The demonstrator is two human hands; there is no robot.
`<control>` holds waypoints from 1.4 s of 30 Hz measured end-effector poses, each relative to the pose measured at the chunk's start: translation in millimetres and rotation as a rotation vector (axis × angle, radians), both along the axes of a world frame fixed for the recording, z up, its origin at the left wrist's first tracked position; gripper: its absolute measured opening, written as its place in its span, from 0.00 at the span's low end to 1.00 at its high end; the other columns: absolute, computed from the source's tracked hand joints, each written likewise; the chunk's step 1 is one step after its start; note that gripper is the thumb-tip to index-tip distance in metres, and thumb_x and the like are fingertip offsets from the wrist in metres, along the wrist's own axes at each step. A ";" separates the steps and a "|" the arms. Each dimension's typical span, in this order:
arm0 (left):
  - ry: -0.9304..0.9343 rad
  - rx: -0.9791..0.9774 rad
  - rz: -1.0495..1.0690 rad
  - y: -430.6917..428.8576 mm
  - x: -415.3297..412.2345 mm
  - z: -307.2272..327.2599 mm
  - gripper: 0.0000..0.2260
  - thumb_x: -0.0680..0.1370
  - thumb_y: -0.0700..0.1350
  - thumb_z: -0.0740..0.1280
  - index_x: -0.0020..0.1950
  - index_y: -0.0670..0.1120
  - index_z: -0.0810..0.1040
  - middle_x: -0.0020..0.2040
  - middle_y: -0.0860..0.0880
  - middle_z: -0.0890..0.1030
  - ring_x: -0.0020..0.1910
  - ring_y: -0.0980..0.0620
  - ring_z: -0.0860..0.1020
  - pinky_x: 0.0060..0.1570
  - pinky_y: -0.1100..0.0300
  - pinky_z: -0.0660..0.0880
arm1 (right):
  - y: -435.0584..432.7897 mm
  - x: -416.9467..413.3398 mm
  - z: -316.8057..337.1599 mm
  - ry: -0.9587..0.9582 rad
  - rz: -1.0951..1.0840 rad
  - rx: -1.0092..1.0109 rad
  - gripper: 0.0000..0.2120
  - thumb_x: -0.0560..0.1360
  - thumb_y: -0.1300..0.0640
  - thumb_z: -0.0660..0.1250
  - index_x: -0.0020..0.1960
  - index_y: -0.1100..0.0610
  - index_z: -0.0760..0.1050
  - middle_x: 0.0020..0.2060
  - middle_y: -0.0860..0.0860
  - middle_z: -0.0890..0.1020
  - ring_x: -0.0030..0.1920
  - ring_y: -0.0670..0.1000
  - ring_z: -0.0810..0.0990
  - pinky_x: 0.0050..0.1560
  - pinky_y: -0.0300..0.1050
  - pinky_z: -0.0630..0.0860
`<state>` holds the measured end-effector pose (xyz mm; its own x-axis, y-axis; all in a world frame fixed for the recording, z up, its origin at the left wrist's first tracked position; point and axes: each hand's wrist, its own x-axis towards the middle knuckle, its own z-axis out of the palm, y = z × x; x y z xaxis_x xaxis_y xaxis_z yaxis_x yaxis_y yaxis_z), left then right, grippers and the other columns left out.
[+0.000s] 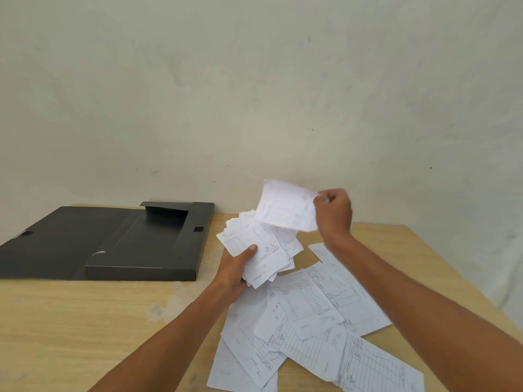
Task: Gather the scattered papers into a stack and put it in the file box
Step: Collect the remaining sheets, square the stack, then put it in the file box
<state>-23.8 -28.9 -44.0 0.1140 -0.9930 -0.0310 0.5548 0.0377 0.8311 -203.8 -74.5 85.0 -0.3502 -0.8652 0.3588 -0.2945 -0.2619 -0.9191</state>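
My left hand [236, 268] grips a loose stack of white printed slips [266, 250] above the table, thumb pressed on the top sheet. My right hand [334, 212] pinches a single paper [285, 206] by its right edge and holds it in the air just above and behind that stack. Several more ruled papers [308, 329] lie scattered and overlapping on the table below my hands. The black file box [147, 267] lies flat at the left with its lid [53, 239] folded open to the left.
The wooden table [85, 329] has a worn pale patch near its middle. A plain wall rises right behind the table's far edge. The table's right edge [441, 267] runs diagonally close to the scattered papers.
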 end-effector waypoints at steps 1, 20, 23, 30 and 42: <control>0.008 -0.052 -0.002 0.2 -5.3 2.8 0.20 0.79 0.35 0.69 0.71 0.45 0.72 0.66 0.40 0.81 0.62 0.38 0.81 0.50 0.39 0.81 | 3.8 5.5 -13.0 -0.001 -0.008 0.083 0.04 0.75 0.62 0.63 0.48 0.56 0.72 0.37 0.45 0.76 0.40 0.52 0.77 0.41 0.46 0.72; -0.357 -0.018 0.098 8.1 8.3 22.5 0.13 0.81 0.42 0.68 0.62 0.57 0.74 0.57 0.51 0.83 0.53 0.50 0.83 0.42 0.58 0.80 | 27.6 12.2 -68.6 0.009 0.450 0.466 0.21 0.78 0.43 0.64 0.65 0.55 0.71 0.60 0.47 0.78 0.56 0.49 0.77 0.50 0.46 0.72; -0.450 -0.045 0.066 4.4 11.7 30.0 0.13 0.81 0.41 0.68 0.60 0.57 0.74 0.58 0.51 0.83 0.54 0.51 0.83 0.46 0.57 0.81 | 22.3 17.4 -66.3 0.022 0.423 0.323 0.12 0.80 0.52 0.61 0.57 0.59 0.77 0.47 0.49 0.82 0.45 0.49 0.79 0.41 0.45 0.72; -0.358 0.019 0.012 3.4 26.9 25.0 0.16 0.79 0.38 0.69 0.62 0.56 0.75 0.60 0.48 0.84 0.59 0.43 0.83 0.59 0.39 0.79 | 7.3 0.3 -62.5 -0.151 0.471 0.347 0.06 0.79 0.58 0.67 0.53 0.58 0.80 0.49 0.56 0.86 0.48 0.58 0.85 0.47 0.55 0.82; -0.257 0.059 0.086 6.6 18.1 12.1 0.14 0.80 0.38 0.68 0.61 0.55 0.75 0.59 0.47 0.83 0.56 0.42 0.82 0.53 0.45 0.80 | 9.0 -21.1 -42.9 -0.171 0.509 0.350 0.07 0.79 0.66 0.65 0.55 0.63 0.79 0.41 0.57 0.83 0.31 0.51 0.82 0.39 0.53 0.84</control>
